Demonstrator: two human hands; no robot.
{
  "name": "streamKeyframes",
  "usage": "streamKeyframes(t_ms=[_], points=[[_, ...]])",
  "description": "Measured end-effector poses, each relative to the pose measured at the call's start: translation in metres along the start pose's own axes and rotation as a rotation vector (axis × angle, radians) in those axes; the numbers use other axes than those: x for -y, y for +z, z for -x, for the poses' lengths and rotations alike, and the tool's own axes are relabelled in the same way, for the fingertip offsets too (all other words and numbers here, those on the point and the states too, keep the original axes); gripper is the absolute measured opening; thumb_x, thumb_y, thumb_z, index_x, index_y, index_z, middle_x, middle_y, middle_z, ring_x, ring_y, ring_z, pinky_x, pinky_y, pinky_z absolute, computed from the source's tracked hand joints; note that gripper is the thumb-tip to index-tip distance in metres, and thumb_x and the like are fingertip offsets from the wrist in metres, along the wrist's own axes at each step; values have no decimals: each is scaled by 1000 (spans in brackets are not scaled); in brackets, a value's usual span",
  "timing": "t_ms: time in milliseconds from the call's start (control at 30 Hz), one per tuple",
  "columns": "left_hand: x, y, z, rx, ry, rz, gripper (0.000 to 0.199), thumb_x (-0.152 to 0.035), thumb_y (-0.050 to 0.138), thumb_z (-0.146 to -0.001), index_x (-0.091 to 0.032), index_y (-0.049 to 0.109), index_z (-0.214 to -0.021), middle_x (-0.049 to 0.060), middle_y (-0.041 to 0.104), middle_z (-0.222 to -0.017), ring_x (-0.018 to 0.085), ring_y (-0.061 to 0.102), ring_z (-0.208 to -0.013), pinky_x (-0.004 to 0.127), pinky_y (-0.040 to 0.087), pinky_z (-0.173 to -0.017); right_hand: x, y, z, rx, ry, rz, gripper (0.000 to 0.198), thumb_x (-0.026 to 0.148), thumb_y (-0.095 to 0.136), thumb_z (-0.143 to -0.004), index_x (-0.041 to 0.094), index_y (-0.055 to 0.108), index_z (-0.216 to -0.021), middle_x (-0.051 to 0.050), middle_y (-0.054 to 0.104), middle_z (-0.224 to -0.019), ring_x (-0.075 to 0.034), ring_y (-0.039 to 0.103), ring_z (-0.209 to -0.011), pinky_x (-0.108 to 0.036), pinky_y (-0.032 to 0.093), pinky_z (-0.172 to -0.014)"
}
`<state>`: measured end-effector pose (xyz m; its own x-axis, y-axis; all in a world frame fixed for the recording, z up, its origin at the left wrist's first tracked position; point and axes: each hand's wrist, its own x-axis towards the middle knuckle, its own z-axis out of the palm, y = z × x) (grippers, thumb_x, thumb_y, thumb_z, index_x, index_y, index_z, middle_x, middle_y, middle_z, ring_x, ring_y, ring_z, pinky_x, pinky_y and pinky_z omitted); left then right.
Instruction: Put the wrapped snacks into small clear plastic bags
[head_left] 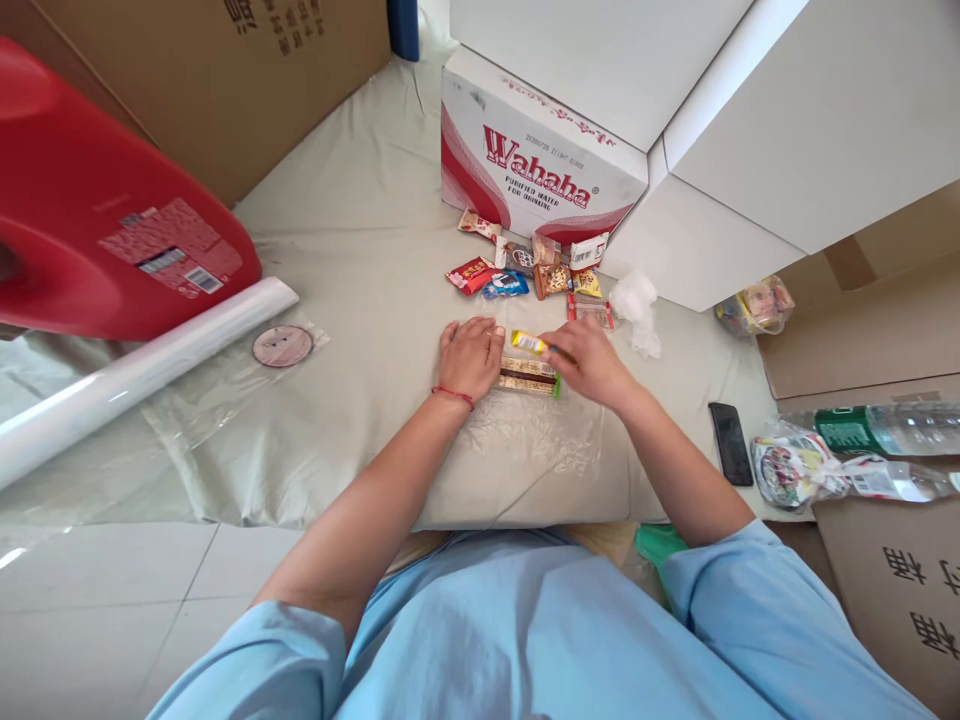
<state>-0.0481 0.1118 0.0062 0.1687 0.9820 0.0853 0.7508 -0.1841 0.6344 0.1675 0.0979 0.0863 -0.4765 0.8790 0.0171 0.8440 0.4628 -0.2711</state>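
My right hand (589,362) pinches a small yellow-wrapped snack (528,342) by its right end. The snack is just above a flat packaged bar (527,376) with a brown stripe and a green end. My left hand (471,355), with a red cord at the wrist, lies palm down at the left end of that bar, its fingers stretched out. Whether it presses on the bar I cannot tell. Clear plastic film (536,435) spreads under and below the bar. Several wrapped snacks are grouped beyond my hands, among them a red packet (471,275) and a blue packet (506,285).
A Wahaba-style white and red carton (540,150) stands behind the snacks. Crumpled white tissue (636,310) is right of them. A plastic film roll (150,370) and red jug (135,210) stand left; a phone (730,443) and bottles (885,430) lie right.
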Motion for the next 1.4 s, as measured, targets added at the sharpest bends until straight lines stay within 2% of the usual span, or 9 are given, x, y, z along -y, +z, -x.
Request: streamKeyframes(t_ms=[133,267,333,467,633,867,1167,1300,1400], points=[[8,1,-4,-61,-16,40,64,-40,14,-110,-16,72,-123,11,71,-139,22,60,-135,41,35,-122,25,42,16,50,5,115,40,42,53,-105,25,67,-139,-15,69,-128,-35,50,-120,-51,39,-102],[17,5,-8,-117,13,91,68,-45,13,-110,-16,75,-113,12,75,-130,25,64,-127,42,43,-115,24,57,23,23,-71,187,59,48,61,-101,21,54,-152,-17,60,-146,-37,40,-140,-58,20,-124],[19,8,-8,-136,18,102,68,-47,15,-110,-15,75,-111,14,75,-128,26,65,-126,44,43,-114,22,57,25,29,-66,198,59,45,61,-102,17,53,-152,-17,61,-143,-36,41,-140,-58,17,-126],[20,11,-8,-158,11,121,68,-48,16,-109,-15,75,-112,15,76,-127,28,65,-126,46,44,-114,20,56,25,25,-17,183,58,46,58,-103,14,54,-151,-19,63,-137,-36,43,-137,-56,22,-124],[24,10,-9,-175,27,162,65,-48,19,-108,-17,76,-105,14,77,-122,27,68,-120,44,47,-111,16,58,26,41,-5,160,61,49,60,-102,15,51,-153,-19,61,-138,-36,41,-139,-59,16,-126],[27,10,-9,-199,20,195,62,-49,23,-107,-19,76,-103,13,78,-121,26,68,-121,43,48,-112,6,53,28,73,-46,71,62,51,58,-103,20,49,-155,-17,59,-142,-34,40,-141,-60,18,-126],[29,11,-8,-196,2,207,59,-49,24,-107,-20,75,-100,13,77,-120,27,68,-121,44,49,-112,-1,58,19,26,-88,79,53,40,58,-104,21,51,-153,-17,60,-136,-33,41,-141,-60,20,-127],[29,9,-6,-266,-19,288,56,-50,29,-106,-19,75,-100,13,78,-117,25,69,-119,44,50,-111,-2,55,23,23,-71,57,59,42,62,-102,22,48,-155,-18,57,-145,-34,39,-146,-66,17,-127],[22,-3,-2,-389,65,303,46,-46,37,-106,-19,74,-107,12,76,-125,24,64,-128,45,46,-117,-1,48,47,-106,-63,-18,65,51,60,-101,21,45,-157,-19,50,-154,-36,38,-147,-66,20,-126]])
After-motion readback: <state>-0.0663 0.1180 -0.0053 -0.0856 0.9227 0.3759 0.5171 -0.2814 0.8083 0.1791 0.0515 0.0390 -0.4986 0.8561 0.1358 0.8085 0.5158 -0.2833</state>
